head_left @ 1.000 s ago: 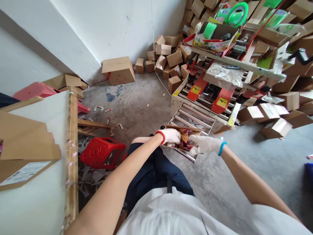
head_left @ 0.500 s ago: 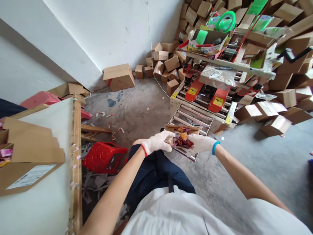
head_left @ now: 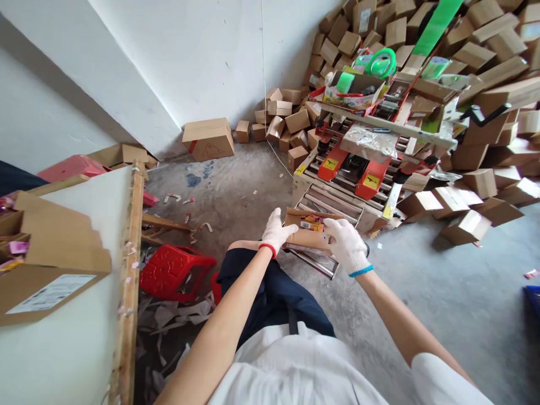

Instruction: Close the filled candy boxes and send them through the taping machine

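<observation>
A small cardboard box [head_left: 307, 237] filled with colourful packets [head_left: 313, 223] rests on the near end of a roller conveyor [head_left: 333, 203]. Both my hands wear white gloves. My left hand [head_left: 276, 232] presses against the box's left side with fingers curled on its flap. My right hand [head_left: 345, 243] lies over the box's right side, fingers bent down on the near flap. The near flap is folded partly over the packets.
A carton-sealing machine [head_left: 358, 163] with orange guards stands behind the conveyor. Piles of brown cartons [head_left: 472, 67] fill the back right. A red plastic stool [head_left: 172, 270] lies by my left leg. A white table [head_left: 76, 292] with an open carton [head_left: 46, 253] stands at the left.
My hands have moved from inside the box among the packets to its outer sides. The near flap has come up over the packets. The camera has tilted a little.
</observation>
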`<action>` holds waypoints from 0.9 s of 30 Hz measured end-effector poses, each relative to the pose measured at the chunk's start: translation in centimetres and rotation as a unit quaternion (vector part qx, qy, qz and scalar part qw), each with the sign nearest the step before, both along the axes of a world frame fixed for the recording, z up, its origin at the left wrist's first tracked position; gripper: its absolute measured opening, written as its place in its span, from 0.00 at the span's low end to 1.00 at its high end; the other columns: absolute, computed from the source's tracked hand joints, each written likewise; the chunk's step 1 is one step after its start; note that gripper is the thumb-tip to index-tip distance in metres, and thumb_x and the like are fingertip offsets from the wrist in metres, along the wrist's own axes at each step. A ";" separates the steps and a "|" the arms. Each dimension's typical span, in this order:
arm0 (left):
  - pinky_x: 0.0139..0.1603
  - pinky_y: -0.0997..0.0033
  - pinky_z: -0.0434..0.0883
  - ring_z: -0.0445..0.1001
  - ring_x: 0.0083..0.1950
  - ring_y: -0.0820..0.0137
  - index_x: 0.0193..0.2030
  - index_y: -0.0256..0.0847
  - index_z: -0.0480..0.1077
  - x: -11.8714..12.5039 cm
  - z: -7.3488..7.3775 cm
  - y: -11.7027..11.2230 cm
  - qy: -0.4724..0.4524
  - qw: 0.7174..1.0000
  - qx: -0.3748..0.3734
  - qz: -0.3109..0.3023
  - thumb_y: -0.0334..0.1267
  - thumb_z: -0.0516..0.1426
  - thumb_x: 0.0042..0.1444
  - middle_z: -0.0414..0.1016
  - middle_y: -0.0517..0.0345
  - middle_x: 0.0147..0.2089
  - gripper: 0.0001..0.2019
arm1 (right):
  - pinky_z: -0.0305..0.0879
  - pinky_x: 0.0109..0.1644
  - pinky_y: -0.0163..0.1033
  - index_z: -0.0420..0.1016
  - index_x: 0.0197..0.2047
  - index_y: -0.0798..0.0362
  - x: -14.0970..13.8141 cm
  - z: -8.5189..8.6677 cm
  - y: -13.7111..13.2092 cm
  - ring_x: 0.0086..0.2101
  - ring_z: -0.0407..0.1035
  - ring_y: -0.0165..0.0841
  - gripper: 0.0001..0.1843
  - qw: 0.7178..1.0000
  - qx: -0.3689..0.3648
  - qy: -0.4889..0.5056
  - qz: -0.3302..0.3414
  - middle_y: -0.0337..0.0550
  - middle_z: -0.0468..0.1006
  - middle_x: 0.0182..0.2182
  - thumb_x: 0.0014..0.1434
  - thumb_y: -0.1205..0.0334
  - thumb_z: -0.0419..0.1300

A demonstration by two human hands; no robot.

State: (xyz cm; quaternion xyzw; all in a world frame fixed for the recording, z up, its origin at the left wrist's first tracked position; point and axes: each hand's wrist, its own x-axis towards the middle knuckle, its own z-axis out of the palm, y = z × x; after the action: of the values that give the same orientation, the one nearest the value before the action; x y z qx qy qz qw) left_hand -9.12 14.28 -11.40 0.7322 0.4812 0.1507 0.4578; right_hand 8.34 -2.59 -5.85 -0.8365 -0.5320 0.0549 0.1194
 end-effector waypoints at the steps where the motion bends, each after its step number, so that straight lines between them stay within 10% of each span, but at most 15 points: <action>1: 0.78 0.57 0.49 0.47 0.79 0.52 0.78 0.38 0.48 0.0 -0.2 0.3 -0.024 0.999 -0.014 -0.017 0.47 0.68 0.52 0.46 0.42 0.79 0.51 | 0.64 0.49 0.40 0.72 0.60 0.47 -0.6 -0.2 0.3 0.48 0.72 0.40 0.20 1.000 -0.001 0.004 0.029 0.49 0.77 0.51 0.67 0.56 0.56; 7: 0.71 0.58 0.62 0.67 0.68 0.60 0.75 0.49 0.55 0.4 -2.7 0.7 -0.155 0.984 -0.064 -0.067 0.38 0.63 0.56 0.66 0.53 0.70 0.40 | 0.65 0.52 0.44 0.81 0.47 0.53 -1.3 -3.0 4.0 0.47 0.73 0.44 0.22 0.992 -0.079 -0.005 0.104 0.52 0.81 0.45 0.68 0.45 0.55; 11: 0.70 0.58 0.63 0.68 0.67 0.60 0.72 0.47 0.59 0.4 -3.9 0.7 -0.174 0.981 -0.054 -0.060 0.39 0.64 0.54 0.68 0.53 0.69 0.38 | 0.65 0.56 0.44 0.78 0.56 0.50 -0.3 -5.0 3.6 0.51 0.72 0.42 0.21 0.995 0.059 0.014 0.082 0.50 0.79 0.51 0.68 0.48 0.55; 17: 0.69 0.59 0.64 0.69 0.66 0.60 0.70 0.47 0.60 0.3 -3.4 0.8 -0.154 0.986 -0.032 -0.054 0.40 0.64 0.55 0.69 0.53 0.67 0.36 | 0.43 0.73 0.63 0.58 0.72 0.56 -1.5 -6.4 1.6 0.69 0.48 0.57 0.44 0.980 0.183 -0.075 -0.003 0.57 0.64 0.68 0.60 0.45 0.65; 23: 0.63 0.59 0.68 0.72 0.60 0.59 0.62 0.42 0.67 -0.3 -2.2 -0.1 -0.103 0.994 0.006 -0.037 0.50 0.65 0.55 0.72 0.50 0.61 0.29 | 0.48 0.74 0.57 0.73 0.62 0.51 1.1 -8.2 -0.8 0.62 0.64 0.47 0.25 0.973 0.155 -0.046 0.165 0.49 0.76 0.59 0.67 0.48 0.58; 27: 0.60 0.59 0.70 0.74 0.55 0.60 0.54 0.43 0.71 -0.6 -1.8 -3.5 -0.039 0.998 0.034 -0.022 0.53 0.62 0.59 0.74 0.50 0.55 0.22 | 0.35 0.74 0.69 0.75 0.61 0.45 4.4 -7.9 -0.4 0.68 0.56 0.52 0.20 0.984 0.115 -0.074 0.114 0.43 0.73 0.63 0.70 0.54 0.53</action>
State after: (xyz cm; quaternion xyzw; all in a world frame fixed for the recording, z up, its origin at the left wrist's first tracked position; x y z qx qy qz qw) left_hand -9.70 10.73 -13.16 0.7511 0.4414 0.1858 0.4545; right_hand 12.71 -2.94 -13.75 -0.7528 -0.6340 -0.0558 0.1679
